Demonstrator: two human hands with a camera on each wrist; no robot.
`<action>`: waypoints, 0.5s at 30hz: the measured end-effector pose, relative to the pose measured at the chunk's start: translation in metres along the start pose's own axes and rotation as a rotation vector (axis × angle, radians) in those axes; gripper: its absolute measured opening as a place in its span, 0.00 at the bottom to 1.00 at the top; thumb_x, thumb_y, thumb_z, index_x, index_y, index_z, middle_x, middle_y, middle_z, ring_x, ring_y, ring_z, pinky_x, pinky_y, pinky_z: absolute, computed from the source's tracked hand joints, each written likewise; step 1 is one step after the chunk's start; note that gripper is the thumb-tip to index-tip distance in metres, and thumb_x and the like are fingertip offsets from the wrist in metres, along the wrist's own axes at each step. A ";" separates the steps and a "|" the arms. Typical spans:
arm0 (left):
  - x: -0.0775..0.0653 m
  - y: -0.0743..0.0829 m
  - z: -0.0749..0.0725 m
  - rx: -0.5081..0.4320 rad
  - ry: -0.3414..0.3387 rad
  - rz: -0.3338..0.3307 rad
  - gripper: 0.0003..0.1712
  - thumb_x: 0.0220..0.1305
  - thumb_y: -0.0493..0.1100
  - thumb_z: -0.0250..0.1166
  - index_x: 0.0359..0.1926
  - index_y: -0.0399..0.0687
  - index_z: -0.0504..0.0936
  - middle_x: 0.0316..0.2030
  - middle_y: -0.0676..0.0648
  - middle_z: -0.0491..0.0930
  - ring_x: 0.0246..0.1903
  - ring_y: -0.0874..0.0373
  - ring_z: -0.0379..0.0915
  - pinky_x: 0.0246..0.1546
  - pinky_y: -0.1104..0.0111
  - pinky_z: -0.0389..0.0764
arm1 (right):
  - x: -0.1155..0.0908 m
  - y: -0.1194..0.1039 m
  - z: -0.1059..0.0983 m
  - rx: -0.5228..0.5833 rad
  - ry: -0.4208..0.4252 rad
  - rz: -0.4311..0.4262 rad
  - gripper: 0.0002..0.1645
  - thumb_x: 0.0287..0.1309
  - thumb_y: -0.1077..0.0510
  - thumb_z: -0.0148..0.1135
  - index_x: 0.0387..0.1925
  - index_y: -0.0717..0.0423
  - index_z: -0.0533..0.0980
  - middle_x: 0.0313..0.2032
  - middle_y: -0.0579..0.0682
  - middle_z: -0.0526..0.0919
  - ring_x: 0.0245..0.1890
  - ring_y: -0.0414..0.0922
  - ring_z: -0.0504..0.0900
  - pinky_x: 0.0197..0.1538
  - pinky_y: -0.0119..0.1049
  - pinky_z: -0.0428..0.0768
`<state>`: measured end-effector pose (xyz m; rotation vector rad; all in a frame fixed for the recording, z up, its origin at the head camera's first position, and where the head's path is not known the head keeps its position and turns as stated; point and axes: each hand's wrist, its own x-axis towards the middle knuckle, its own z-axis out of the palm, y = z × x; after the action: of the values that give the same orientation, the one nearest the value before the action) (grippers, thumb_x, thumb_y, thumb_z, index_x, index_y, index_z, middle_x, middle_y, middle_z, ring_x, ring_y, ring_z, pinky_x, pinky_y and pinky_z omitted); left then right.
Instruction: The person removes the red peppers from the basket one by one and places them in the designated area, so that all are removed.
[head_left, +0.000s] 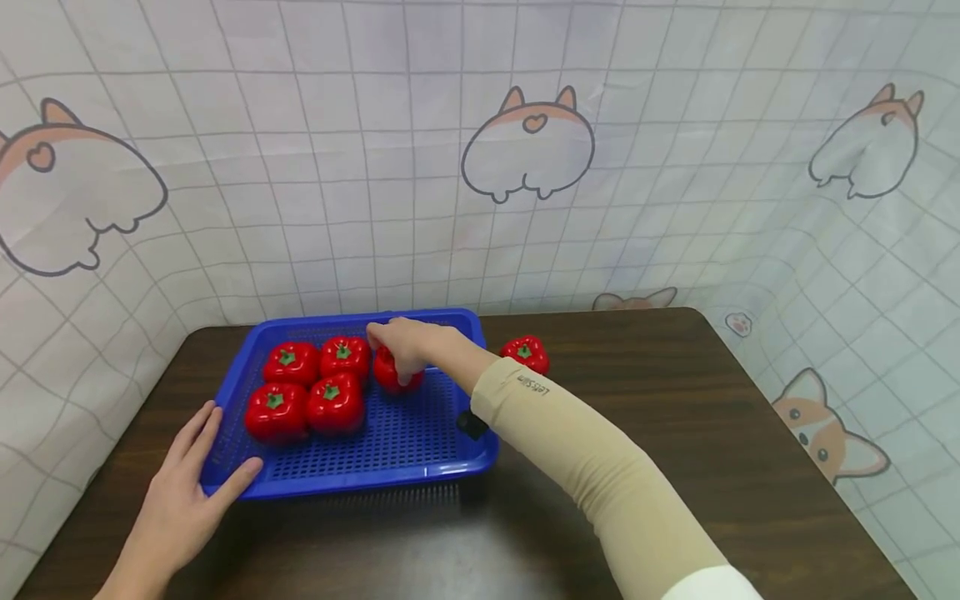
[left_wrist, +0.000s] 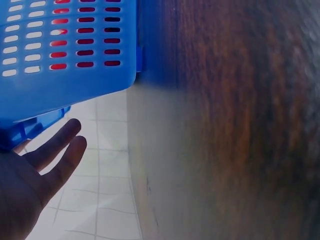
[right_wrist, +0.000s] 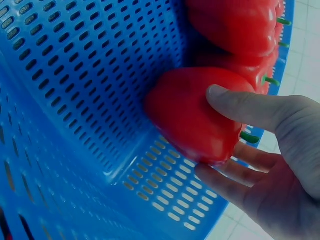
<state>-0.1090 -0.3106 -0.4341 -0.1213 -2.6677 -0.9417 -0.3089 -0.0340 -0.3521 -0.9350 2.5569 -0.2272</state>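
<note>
A person's right hand (head_left: pixel 420 342) pinches a red bell pepper (right_wrist: pixel 192 112) between thumb and fingers at one o'clock in the blue perforated basket (head_left: pixel 352 482), beside four others (head_left: pixel 336 404). The left hand (head_left: pixel 176 500), fingers spread, rests at eight o'clock, seemingly steadying it. Another pepper (head_left: pixel 527 355) sits outside on the tabletop (head_left: pixel 660 417), two o'clock.

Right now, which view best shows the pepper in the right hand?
Right wrist: the pepper sits large mid-frame, side and green stem clear. Head: smaller, partly covered by the right hand. Left wrist: only red showing through the basket; can't tell which pepper.
</note>
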 end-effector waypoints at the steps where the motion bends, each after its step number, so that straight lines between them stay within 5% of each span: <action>1: 0.000 0.000 0.000 0.000 0.000 -0.002 0.50 0.68 0.51 0.69 0.80 0.39 0.53 0.79 0.36 0.50 0.71 0.23 0.52 0.63 0.27 0.56 | 0.000 0.000 0.000 -0.003 0.000 -0.001 0.37 0.55 0.68 0.75 0.61 0.46 0.68 0.55 0.48 0.76 0.49 0.42 0.74 0.38 0.31 0.81; 15: 0.000 0.002 -0.002 -0.024 0.007 -0.007 0.50 0.68 0.51 0.69 0.80 0.39 0.53 0.79 0.37 0.50 0.71 0.24 0.51 0.63 0.27 0.56 | -0.003 -0.004 0.000 -0.047 0.004 -0.014 0.39 0.54 0.66 0.77 0.64 0.48 0.69 0.55 0.49 0.76 0.53 0.44 0.74 0.47 0.37 0.84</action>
<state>-0.1084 -0.3102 -0.4320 -0.1135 -2.6530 -0.9748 -0.3047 -0.0351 -0.3507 -0.9704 2.5708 -0.1746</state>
